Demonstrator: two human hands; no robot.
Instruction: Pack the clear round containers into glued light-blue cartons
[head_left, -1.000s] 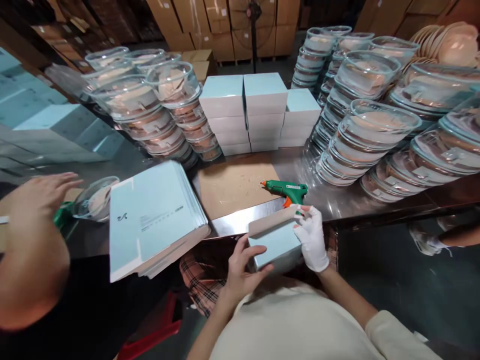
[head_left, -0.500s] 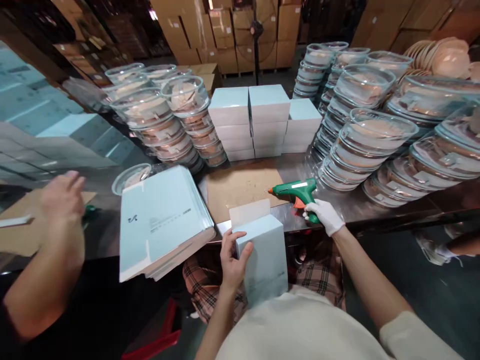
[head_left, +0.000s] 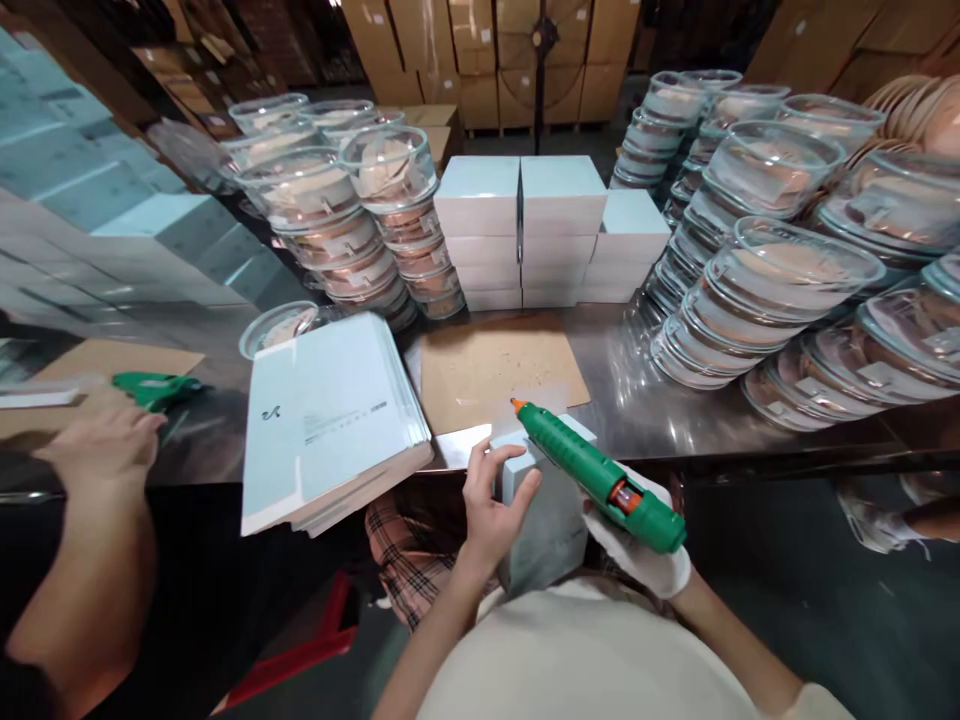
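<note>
A green glue gun [head_left: 581,465] is in my white-gloved right hand [head_left: 637,550], its orange nozzle pointing up and left over the open end of a pale blue box [head_left: 547,530]. The gun hides part of the box and most of the gloved fingers. My bare left hand [head_left: 495,500] grips the box at its upper left corner, thumb on the near face. The box stands between my lap and the table edge, a pale flap raised at its far side. Left of it lies a stack of flat blue cartons [head_left: 330,410].
A cardboard sheet [head_left: 502,365] lies on the metal table [head_left: 622,345]. Behind it stand stacked boxes [head_left: 559,220]. Stacks of glass bowls [head_left: 757,290] rise at both sides. At left, a co-worker's hand [head_left: 112,435] is by another green glue gun [head_left: 154,388].
My right hand has brought the glue gun left and toward me, from above the table to over the box. My left hand still holds the box. The co-worker's hand has lowered toward the other gun.
</note>
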